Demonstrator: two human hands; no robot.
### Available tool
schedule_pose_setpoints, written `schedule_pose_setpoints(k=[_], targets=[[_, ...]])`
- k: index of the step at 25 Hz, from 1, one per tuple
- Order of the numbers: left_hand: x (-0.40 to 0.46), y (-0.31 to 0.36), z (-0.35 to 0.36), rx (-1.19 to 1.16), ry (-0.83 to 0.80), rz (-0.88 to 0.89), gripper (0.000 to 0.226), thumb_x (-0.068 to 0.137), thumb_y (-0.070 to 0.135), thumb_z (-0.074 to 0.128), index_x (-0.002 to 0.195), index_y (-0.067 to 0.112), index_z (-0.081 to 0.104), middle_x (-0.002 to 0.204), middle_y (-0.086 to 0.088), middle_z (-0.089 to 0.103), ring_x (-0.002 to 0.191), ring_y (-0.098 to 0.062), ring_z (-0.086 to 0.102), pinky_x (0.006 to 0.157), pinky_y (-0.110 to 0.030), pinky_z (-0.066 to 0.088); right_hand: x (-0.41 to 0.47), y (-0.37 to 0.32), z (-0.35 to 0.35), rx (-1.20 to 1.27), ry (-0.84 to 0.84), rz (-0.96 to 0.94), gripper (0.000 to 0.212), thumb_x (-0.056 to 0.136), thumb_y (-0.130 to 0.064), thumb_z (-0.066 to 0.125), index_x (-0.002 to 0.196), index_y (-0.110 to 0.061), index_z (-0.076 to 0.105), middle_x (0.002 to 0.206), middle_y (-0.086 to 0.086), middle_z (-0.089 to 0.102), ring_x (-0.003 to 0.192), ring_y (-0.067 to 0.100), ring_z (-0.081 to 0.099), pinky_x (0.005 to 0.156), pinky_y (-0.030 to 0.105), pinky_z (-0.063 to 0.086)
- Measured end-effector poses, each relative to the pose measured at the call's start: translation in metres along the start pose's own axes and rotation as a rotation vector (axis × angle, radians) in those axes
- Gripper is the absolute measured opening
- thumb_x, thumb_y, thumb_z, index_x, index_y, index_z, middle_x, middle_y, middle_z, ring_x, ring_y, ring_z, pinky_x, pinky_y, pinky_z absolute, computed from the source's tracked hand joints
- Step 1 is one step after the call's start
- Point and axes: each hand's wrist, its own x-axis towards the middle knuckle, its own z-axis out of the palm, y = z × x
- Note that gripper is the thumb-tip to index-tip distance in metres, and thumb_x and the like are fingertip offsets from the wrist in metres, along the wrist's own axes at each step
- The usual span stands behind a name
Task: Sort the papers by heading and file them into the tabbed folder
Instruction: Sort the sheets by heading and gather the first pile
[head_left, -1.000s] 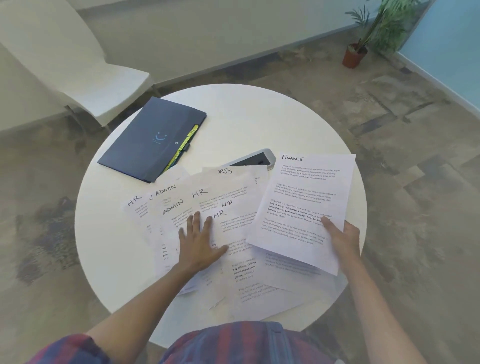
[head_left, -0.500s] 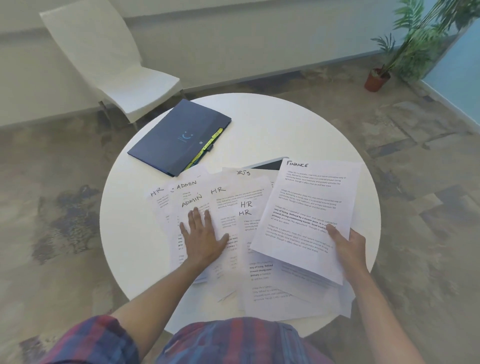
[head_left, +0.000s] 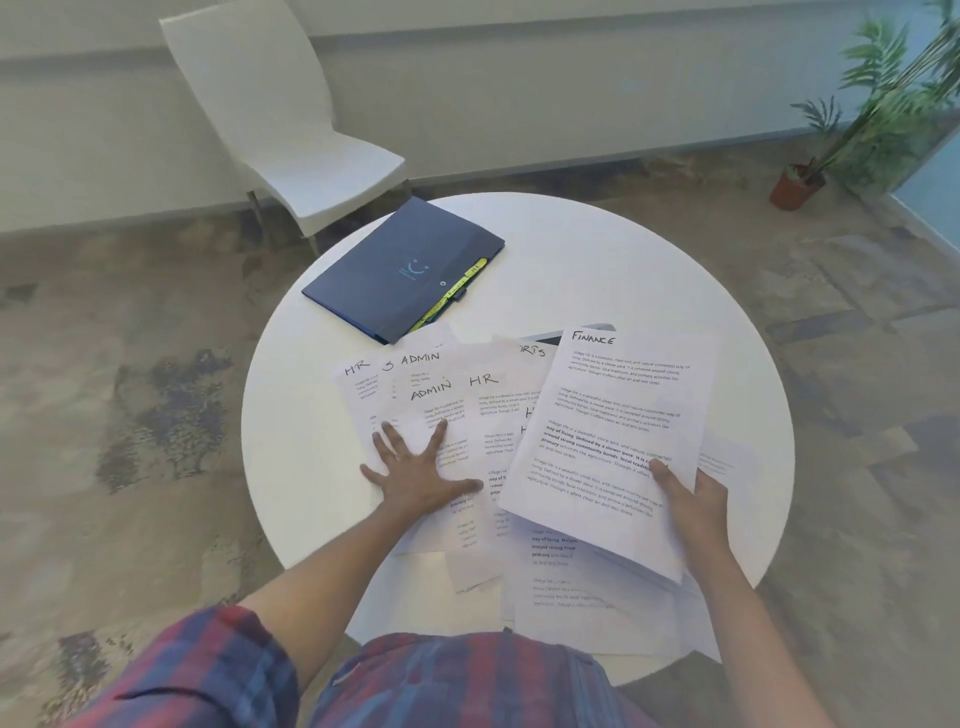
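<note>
The left hand (head_left: 415, 478) presses flat, fingers spread, on the fanned papers (head_left: 457, 410) on the counter (head_left: 623, 270), the right hand (head_left: 693, 499) pinches the FINANCE sheet (head_left: 613, 431), and the closed folder (head_left: 400, 270) lies beyond them.

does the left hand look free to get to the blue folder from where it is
Probably yes. The left hand lies flat on the spread papers, holding nothing, and the blue folder lies closed just beyond them on the table with nothing standing between.
</note>
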Motion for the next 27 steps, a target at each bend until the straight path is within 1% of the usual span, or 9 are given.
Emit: schedule_pose_setpoints(k=[3, 6, 10, 12, 14, 17, 19, 23, 27], targets=[[0.0, -0.005, 0.002, -0.043, 0.074, -0.015, 0.115, 0.07, 0.088, 0.047, 0.154, 0.039, -0.015, 0.16, -0.016, -0.027, 0.149, -0.035, -0.024, 0.113, -0.068, -0.003, -0.003, -0.004, 0.005, 0.003, -0.005, 0.0, 0.024, 0.093, -0.016, 0.069, 0.117, -0.011, 0.069, 0.112, 0.001, 0.071, 0.108, 0.022, 0.064, 0.093, 0.032, 0.045], [0.003, -0.011, 0.003, -0.057, 0.15, -0.035, 0.096, 0.089, 0.072, 0.039, 0.158, 0.021, -0.005, 0.164, -0.014, -0.016, 0.151, -0.032, -0.015, 0.116, -0.066, 0.004, -0.006, -0.007, 0.012, 0.006, -0.013, 0.007, 0.019, 0.093, -0.015, 0.069, 0.112, -0.014, 0.069, 0.11, 0.002, 0.071, 0.099, 0.018, 0.065, 0.088, 0.03, 0.045], [0.003, -0.008, 0.001, -0.013, 0.032, 0.002, 0.093, 0.082, 0.071, 0.052, 0.154, 0.044, 0.0, 0.159, -0.02, -0.028, 0.147, -0.039, -0.026, 0.112, -0.068, -0.002, -0.007, -0.007, 0.02, -0.006, -0.022, 0.005, 0.016, 0.093, -0.015, 0.069, 0.109, -0.014, 0.07, 0.109, 0.003, 0.072, 0.094, 0.015, 0.067, 0.083, 0.028, 0.049], [0.002, -0.006, 0.001, -0.004, 0.014, 0.004, 0.095, 0.08, 0.074, 0.051, 0.154, 0.046, -0.002, 0.158, -0.021, -0.031, 0.146, -0.04, -0.028, 0.111, -0.069, -0.003, -0.006, -0.006, 0.022, -0.016, -0.017, 0.002, 0.023, 0.093, -0.016, 0.069, 0.115, -0.007, 0.07, 0.113, 0.006, 0.072, 0.101, 0.022, 0.068, 0.091, 0.035, 0.052], [0.001, -0.007, 0.004, -0.002, 0.035, 0.006, 0.099, 0.082, 0.076, 0.047, 0.155, 0.037, -0.007, 0.159, -0.02, -0.03, 0.147, -0.039, -0.027, 0.112, -0.068, -0.004, -0.004, -0.006, 0.024, -0.015, -0.014, 0.006, 0.029, 0.093, -0.016, 0.069, 0.12, -0.005, 0.069, 0.115, 0.008, 0.072, 0.105, 0.025, 0.067, 0.099, 0.041, 0.051], [0.001, -0.013, 0.008, -0.023, 0.107, -0.005, 0.097, 0.09, 0.067, 0.04, 0.158, 0.015, -0.006, 0.163, -0.016, -0.022, 0.15, -0.035, -0.02, 0.116, -0.066, 0.0, -0.003, -0.007, 0.023, -0.002, -0.007, 0.021, 0.026, 0.093, -0.016, 0.069, 0.117, -0.008, 0.07, 0.112, 0.006, 0.073, 0.104, 0.025, 0.068, 0.098, 0.04, 0.051], [0.002, -0.015, 0.008, -0.019, 0.113, 0.006, 0.094, 0.091, 0.061, 0.041, 0.158, 0.014, -0.005, 0.163, -0.015, -0.021, 0.15, -0.034, -0.02, 0.116, -0.065, 0.001, -0.002, -0.007, 0.022, 0.009, -0.008, 0.027, 0.024, 0.093, -0.017, 0.07, 0.115, -0.01, 0.071, 0.109, 0.004, 0.073, 0.102, 0.023, 0.068, 0.095, 0.038, 0.051], [0.002, -0.014, 0.009, -0.026, 0.077, 0.013, 0.096, 0.087, 0.064, 0.045, 0.157, 0.024, -0.008, 0.161, -0.017, -0.025, 0.149, -0.035, -0.023, 0.115, -0.065, -0.002, -0.002, -0.006, 0.022, 0.004, -0.01, 0.037, 0.016, 0.093, -0.018, 0.07, 0.108, -0.016, 0.071, 0.106, 0.003, 0.074, 0.097, 0.02, 0.069, 0.085, 0.031, 0.05], [0.003, -0.008, 0.002, -0.056, 0.22, 0.04, 0.093, 0.091, 0.06, 0.044, 0.157, 0.011, 0.002, 0.165, -0.013, -0.008, 0.153, -0.027, -0.009, 0.118, -0.06, -0.001, 0.001, -0.013, 0.023, -0.002, -0.023, 0.014, 0.017, 0.092, -0.019, 0.07, 0.109, -0.018, 0.072, 0.1, -0.008, 0.073, 0.097, 0.013, 0.069, 0.082, 0.028, 0.05]])
